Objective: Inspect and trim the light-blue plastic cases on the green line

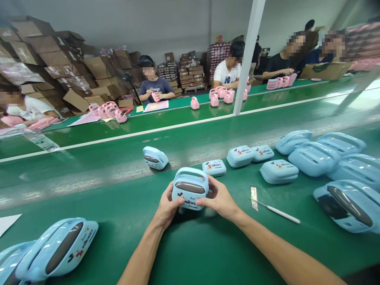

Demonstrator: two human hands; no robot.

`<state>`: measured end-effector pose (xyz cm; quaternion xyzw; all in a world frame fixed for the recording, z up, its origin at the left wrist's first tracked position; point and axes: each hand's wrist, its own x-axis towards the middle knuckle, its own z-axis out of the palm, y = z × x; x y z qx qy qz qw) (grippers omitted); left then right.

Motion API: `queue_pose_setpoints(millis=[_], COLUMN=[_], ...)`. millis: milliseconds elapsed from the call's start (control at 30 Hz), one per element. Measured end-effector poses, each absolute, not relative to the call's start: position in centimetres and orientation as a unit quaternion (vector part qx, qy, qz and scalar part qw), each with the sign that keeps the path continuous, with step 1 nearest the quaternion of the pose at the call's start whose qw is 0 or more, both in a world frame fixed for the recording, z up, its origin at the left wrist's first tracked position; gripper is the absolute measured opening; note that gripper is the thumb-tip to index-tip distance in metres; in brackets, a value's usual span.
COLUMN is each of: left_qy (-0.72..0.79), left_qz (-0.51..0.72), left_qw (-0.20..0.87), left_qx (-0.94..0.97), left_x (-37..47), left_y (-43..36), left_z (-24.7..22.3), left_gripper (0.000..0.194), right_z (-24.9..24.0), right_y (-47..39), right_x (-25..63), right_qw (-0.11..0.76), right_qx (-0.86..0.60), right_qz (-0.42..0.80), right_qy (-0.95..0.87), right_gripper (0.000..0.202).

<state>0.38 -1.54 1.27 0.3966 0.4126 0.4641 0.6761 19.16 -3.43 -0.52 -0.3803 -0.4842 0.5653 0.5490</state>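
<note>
Both hands hold one light blue plastic case (190, 189) with a top handle, a dark oval window and Mickey lettering on its front. My left hand (168, 206) grips its left side, the thumb on the front. On the right side, my right hand (219, 198) is closed round the edge, its thumb also on the front. The case is upright just above or on the green table (124, 237); its underside contact is unclear. Behind it lies a small printed blue cover (214, 168).
More blue cases stand at the lower left (63, 249) and right (314, 158). Printed covers (279, 171) are stacked right of centre. A white-handled pick (283, 214) lies beside a small strip (254, 198). Another case (155, 158) sits beyond. People work across the green belt.
</note>
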Motion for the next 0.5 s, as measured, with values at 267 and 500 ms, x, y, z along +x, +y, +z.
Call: queue_pose_setpoints(millis=[267, 500], left_qy=[0.443, 0.46], left_qz=[0.414, 0.436], left_qw=[0.633, 0.6], left_qx=[0.481, 0.488], left_x=[0.0, 1.1], left_y=[-1.6, -2.1], left_z=[0.8, 1.2], left_gripper=[0.082, 0.082], right_z=[0.5, 0.2], right_y=[-3.9, -3.6], right_x=[20.0, 20.3], right_qw=[0.514, 0.504], right_qx=[-0.416, -0.394], right_qz=[0.484, 0.474], right_qy=[-0.573, -0.605], right_gripper=[0.083, 0.067])
